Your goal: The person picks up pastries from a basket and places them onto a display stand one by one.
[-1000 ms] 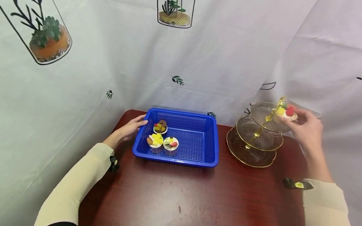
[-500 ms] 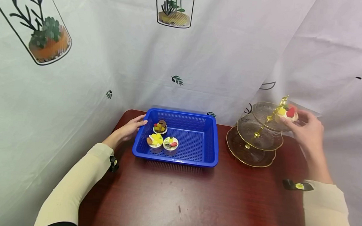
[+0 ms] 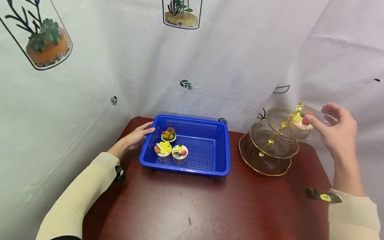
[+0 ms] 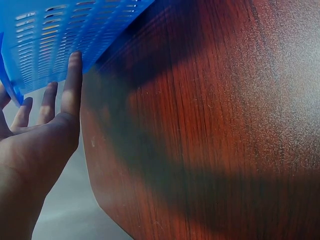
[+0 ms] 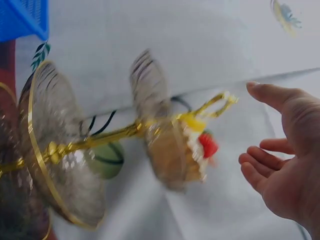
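Observation:
My left hand (image 3: 135, 137) holds the left side of a blue plastic basket (image 3: 190, 171), thumb over the rim and fingers along the outer wall (image 4: 42, 50). On the right, a three-tier glass cake stand (image 3: 266, 168) with gold edges stands on the table. A fruit-topped tart (image 3: 300, 123) with yellow and red pieces rests on its top tier. In the right wrist view its tan side (image 5: 167, 157) shows through the glass. Just right of the tart, my right hand (image 3: 341, 130) is apart from it, fingers loose with nothing between them.
Inside the basket's left part sit a chocolate-topped fruit cup (image 3: 169, 134), a yellow fruit cup (image 3: 163, 148) and a cream cup with a red piece (image 3: 180, 152). The dark red table (image 3: 189, 208) meets a patterned white cloth backdrop (image 3: 232, 58).
My right hand has let go of the tart and drawn back to the right, leaving it on the top tier. The left hand has stayed on the basket.

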Motion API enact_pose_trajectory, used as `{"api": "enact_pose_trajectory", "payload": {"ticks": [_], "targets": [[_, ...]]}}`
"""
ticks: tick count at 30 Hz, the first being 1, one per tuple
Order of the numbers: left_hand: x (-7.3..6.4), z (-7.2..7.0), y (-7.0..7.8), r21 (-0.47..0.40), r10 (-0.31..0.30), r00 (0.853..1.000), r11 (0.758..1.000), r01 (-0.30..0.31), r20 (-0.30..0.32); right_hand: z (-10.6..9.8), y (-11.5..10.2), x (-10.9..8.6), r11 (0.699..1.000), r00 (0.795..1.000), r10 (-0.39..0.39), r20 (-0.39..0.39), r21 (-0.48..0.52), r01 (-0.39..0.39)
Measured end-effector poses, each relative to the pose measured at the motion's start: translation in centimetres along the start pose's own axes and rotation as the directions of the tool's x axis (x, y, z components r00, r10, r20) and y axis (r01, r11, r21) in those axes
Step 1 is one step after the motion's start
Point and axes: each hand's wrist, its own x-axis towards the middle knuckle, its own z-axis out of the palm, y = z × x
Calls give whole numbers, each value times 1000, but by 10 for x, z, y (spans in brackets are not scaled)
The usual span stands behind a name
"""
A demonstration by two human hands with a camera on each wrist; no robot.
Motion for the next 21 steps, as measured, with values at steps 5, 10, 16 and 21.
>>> {"api": "enact_pose_trajectory", "payload": {"ticks": [5,10,16,21], "targets": [[1,1,0,-21,2,1000,1000,-2,-7,9,-25,-3,995,996,-89,18,51,88],[1,3,1,-28,4,1000,1000,-4,-11,25,-42,-6,980,984,-175,30,99,171],[0,2,2,-7,5,1000,1000,-5,1,47,-53,-9,963,960,-261,101,104,251],[0,1,3,-1,4,1000,1000,-4,0,75,-59,-13,942,933,-326,155,132,308]]}}
